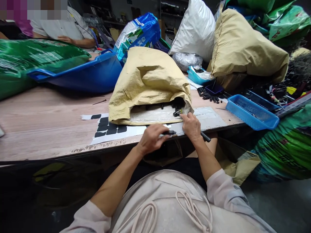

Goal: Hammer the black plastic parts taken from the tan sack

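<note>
A yellow paper sack lies on the table with its mouth toward me, and small black parts show inside. My left hand is closed in front of the sack, at the table edge. Its fingers pinch a small black part whose exact kind I cannot make out. My right hand is at the right corner of the sack's mouth, wrapped around a tool with a black handle. The tool's working end is hidden. A black and yellowish piece lies by the right fingertips.
A sheet of black stickers lies partly beneath the sack. To the right stand a blue basket and scattered black pieces. A large blue tub stands left. Full sacks rise behind. Another person sits across the table.
</note>
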{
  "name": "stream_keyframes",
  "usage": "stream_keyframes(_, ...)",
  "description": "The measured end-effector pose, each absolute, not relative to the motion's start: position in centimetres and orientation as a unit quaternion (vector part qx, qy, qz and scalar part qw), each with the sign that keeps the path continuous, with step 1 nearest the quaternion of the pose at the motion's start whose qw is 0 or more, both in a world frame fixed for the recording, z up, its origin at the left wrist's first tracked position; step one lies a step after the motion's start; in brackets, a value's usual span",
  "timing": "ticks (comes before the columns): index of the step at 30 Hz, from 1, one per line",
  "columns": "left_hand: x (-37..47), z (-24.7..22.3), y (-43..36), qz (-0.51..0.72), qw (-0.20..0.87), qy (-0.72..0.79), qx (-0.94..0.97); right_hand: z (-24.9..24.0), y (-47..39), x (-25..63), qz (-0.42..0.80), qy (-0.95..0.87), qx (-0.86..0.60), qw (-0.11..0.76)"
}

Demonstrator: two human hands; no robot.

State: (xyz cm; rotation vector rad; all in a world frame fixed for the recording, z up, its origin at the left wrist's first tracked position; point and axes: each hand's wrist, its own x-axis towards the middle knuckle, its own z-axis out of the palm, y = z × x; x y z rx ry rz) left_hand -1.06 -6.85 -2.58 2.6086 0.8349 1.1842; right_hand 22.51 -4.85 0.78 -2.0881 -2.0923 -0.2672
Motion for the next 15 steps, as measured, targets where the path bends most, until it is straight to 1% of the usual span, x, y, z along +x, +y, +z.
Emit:
stream_keyframes(1, -0.7, -3.4, -8.1, 0.379, 0.089, 0.242, 0.889, 0.7, -4.9, 22.5, -0.09, -0.703, -0.7, 0.088)
stream_keyframes(3, 0.3, -5.8, -10.1, 0.297, 0.142, 0.203, 0.922, 0.6, -4.8, 22.5, -0.09, -0.705, -0.698, 0.09)
stream_keyframes(5, 1.2, -9.0, -10.9, 0.2, 0.226, 0.249, 0.92, 0.5, -4.7, 22.5, -0.09, -0.705, -0.697, 0.093)
stream_keyframes(6, 1.6, -10.7, -10.8, 0.165, 0.265, 0.296, 0.903, 0.5, -4.7, 22.5, -0.09, -0.706, -0.696, 0.094)
stream_keyframes(7, 1.9, -12.2, -10.4, 0.147, 0.282, 0.335, 0.887, 0.4, -4.6, 22.5, -0.09, -0.706, -0.696, 0.096)
stream_keyframes(9, 2.0, -14.8, -9.2, 0.133, 0.295, 0.397, 0.859, 0.4, -4.6, 22.4, -0.089, -0.706, -0.695, 0.103)
stream_keyframes(11, 1.7, -16.3, -8.1, 0.133, 0.297, 0.436, 0.839, 0.3, -4.7, 22.4, -0.089, -0.707, -0.693, 0.112)
stream_keyframes(15, 0.8, -16.7, -7.6, 0.158, 0.328, 0.467, 0.806, 0.5, -4.7, 22.4, -0.091, -0.707, -0.691, 0.123)
